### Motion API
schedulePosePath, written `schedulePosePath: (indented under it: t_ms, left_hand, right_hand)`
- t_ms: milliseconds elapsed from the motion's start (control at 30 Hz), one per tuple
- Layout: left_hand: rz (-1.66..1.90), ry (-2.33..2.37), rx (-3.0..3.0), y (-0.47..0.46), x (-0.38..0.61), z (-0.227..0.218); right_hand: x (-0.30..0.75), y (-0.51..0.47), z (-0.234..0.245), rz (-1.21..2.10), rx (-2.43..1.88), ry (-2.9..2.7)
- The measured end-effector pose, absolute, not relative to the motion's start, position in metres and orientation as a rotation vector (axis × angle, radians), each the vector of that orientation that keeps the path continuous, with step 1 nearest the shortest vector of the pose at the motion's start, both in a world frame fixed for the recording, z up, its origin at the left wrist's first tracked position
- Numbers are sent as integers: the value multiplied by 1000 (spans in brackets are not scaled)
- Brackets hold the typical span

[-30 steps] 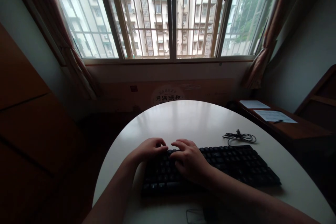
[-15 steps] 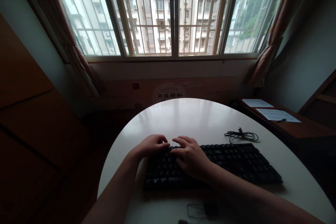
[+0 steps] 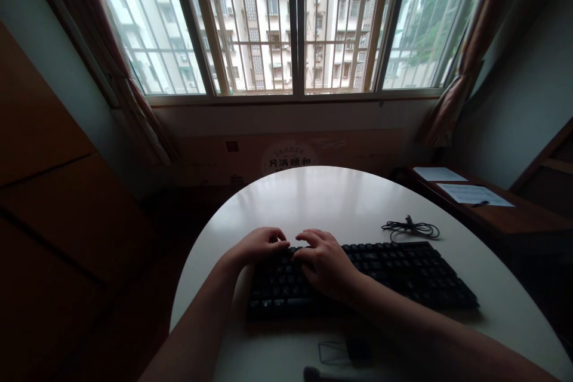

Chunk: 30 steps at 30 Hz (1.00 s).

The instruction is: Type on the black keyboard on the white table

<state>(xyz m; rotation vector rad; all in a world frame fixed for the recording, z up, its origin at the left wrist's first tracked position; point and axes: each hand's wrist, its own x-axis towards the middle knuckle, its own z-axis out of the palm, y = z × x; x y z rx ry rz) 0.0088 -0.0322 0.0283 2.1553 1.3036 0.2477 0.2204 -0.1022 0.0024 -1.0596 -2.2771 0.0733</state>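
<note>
A black keyboard (image 3: 403, 274) lies on the white round-edged table, its keys facing up. My left hand (image 3: 262, 243) is at its far left corner, fingers curled and thumb along the back edge, closed on the keyboard; some fingertips are hidden. Over the left part of the keys is my right hand (image 3: 324, 262), palm down. Its index finger and thumb point left with a gap between them, and I see nothing held there. The right hand and forearm cover part of the keys.
The keyboard's coiled cable (image 3: 412, 228) lies behind it on the white table (image 3: 313, 197). Near the front are a wire loop tool (image 3: 333, 353) with a dark handle and a dark brush-like end (image 3: 311, 373). Papers (image 3: 474, 194) and a pen (image 3: 481, 204) rest on a brown side table.
The right hand has shifted very slightly, with its index finger and thumb a little more bent. The left hand stays in place at the keyboard's corner. The view has moved slightly.
</note>
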Motion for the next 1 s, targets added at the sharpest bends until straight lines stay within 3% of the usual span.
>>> schedulePosePath:
  t_ms: [333, 1000]
  left_hand:
    - [231, 1295, 2127, -31, 7, 29]
    - [245, 1288, 2128, -32, 6, 28]
  right_hand:
    - [231, -98, 18, 43, -1156, -2194]
    - [231, -95, 1, 102, -1105, -2255]
